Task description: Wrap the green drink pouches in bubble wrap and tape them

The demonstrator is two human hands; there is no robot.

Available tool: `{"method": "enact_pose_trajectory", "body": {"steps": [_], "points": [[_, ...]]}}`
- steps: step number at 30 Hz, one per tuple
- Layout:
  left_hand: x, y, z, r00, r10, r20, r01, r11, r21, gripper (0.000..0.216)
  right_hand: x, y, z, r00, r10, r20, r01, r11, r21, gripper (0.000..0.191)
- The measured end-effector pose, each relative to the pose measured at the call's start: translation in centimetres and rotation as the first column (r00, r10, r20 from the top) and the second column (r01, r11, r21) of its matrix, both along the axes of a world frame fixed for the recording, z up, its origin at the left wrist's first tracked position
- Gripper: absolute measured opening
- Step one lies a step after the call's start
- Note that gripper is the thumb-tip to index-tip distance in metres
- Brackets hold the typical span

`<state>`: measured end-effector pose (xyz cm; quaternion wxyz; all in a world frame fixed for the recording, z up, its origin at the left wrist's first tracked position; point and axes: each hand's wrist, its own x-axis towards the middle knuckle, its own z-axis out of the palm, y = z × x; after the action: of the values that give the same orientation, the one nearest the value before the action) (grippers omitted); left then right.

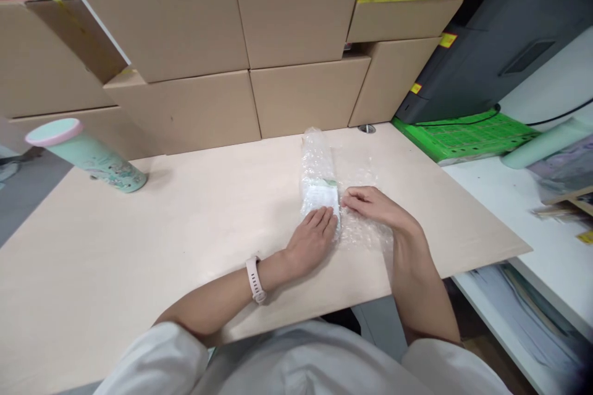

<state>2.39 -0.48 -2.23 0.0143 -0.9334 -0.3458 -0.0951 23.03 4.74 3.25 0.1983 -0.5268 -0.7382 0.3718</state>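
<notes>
A sheet of bubble wrap (317, 157) lies on the pale wooden table, with a small white rectangular item (319, 195) on or inside its left part. Greenish print shows at the item's top edge; what it is, I cannot tell. My left hand (312, 241) rests flat on the lower end of the white item, its fingers stretched out and close together. Just to the right, my right hand (370, 205) has its fingertips pinched on the bubble wrap beside the item. Part of the wrap spreads under and past the right hand.
A mint-green tumbler (99, 160) with a pink rim stands at the table's left. Stacked cardboard boxes (199, 111) line the back edge. At the right are a green plastic crate (467, 136), a dark grey case (504, 43) and a white shelf (495, 188).
</notes>
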Motion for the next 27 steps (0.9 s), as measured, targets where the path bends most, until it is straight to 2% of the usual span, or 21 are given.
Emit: {"method": "enact_pose_trajectory", "body": {"steps": [2, 4, 6, 7, 9, 11, 13, 14, 15, 17, 19, 21, 24, 27], "points": [[0.0, -0.2, 0.3, 0.999, 0.013, 0.030, -0.013, 1.000, -0.022, 0.043, -0.5, -0.2, -0.2, 0.996, 0.040, -0.079, -0.043, 0.998, -0.038, 0.024], [-0.5, -0.6, 1.0, 0.993, -0.011, 0.115, 0.021, 0.996, -0.086, 0.038, -1.1, -0.2, -0.7, 0.994, 0.078, -0.074, -0.081, 0.996, -0.039, 0.020], [-1.4, -1.0, 1.8, 0.962, 0.004, 0.274, 0.043, 0.986, -0.164, 0.033, -1.5, -0.1, -1.3, 0.995, 0.091, -0.034, -0.091, 0.995, -0.026, 0.019], [-1.9, -1.1, 2.0, 0.927, 0.060, 0.370, 0.017, 0.979, -0.202, 0.034, -1.6, -0.1, -1.4, 0.995, 0.093, -0.018, -0.094, 0.995, -0.019, 0.019], [-2.9, -1.0, 2.1, 0.789, 0.283, 0.546, -0.107, 0.938, -0.331, 0.043, -1.8, -0.1, -1.5, 0.996, 0.090, -0.008, -0.090, 0.996, -0.021, 0.018], [-3.6, -0.4, 1.9, 0.593, 0.528, 0.608, -0.155, 0.815, -0.558, 0.049, -2.0, -0.3, -1.2, 0.997, 0.070, -0.016, -0.071, 0.995, -0.066, 0.018], [-4.1, 0.3, 1.8, 0.449, 0.681, 0.578, -0.047, 0.664, -0.746, 0.046, -2.4, -0.6, -0.8, 0.997, 0.048, -0.053, -0.056, 0.987, -0.150, 0.020], [-4.1, 0.5, 1.9, 0.410, 0.714, 0.567, 0.015, 0.616, -0.787, 0.044, -2.7, -0.8, -0.6, 0.996, 0.040, -0.083, -0.055, 0.980, -0.193, 0.021], [-4.1, 0.5, 2.2, 0.383, 0.724, 0.573, 0.054, 0.602, -0.796, 0.044, -2.9, -1.0, -0.4, 0.992, 0.036, -0.118, -0.062, 0.971, -0.232, 0.023], [-3.9, 0.1, 3.3, 0.352, 0.700, 0.622, 0.065, 0.644, -0.762, 0.049, -3.5, -1.2, 0.0, 0.979, 0.040, -0.201, -0.098, 0.954, -0.285, 0.027], [-3.5, -0.8, 4.4, 0.372, 0.650, 0.663, 0.044, 0.702, -0.711, 0.055, -3.8, -1.3, 0.1, 0.961, 0.068, -0.269, -0.153, 0.938, -0.311, 0.031], [-3.3, -1.6, 5.1, 0.433, 0.571, 0.698, 0.026, 0.766, -0.643, 0.053, -3.8, -1.2, 0.2, 0.946, 0.103, -0.309, -0.206, 0.923, -0.326, 0.033], [-3.2, -2.3, 5.0, 0.601, 0.393, 0.696, 0.011, 0.866, -0.499, 0.052, -3.1, -1.0, 0.1, 0.930, 0.130, -0.343, -0.256, 0.899, -0.354, 0.034], [-2.9, -2.0, 4.5, 0.769, 0.220, 0.601, 0.041, 0.920, -0.389, 0.063, -1.7, -0.8, 0.3, 0.921, 0.141, -0.362, -0.282, 0.884, -0.373, 0.032]]}}
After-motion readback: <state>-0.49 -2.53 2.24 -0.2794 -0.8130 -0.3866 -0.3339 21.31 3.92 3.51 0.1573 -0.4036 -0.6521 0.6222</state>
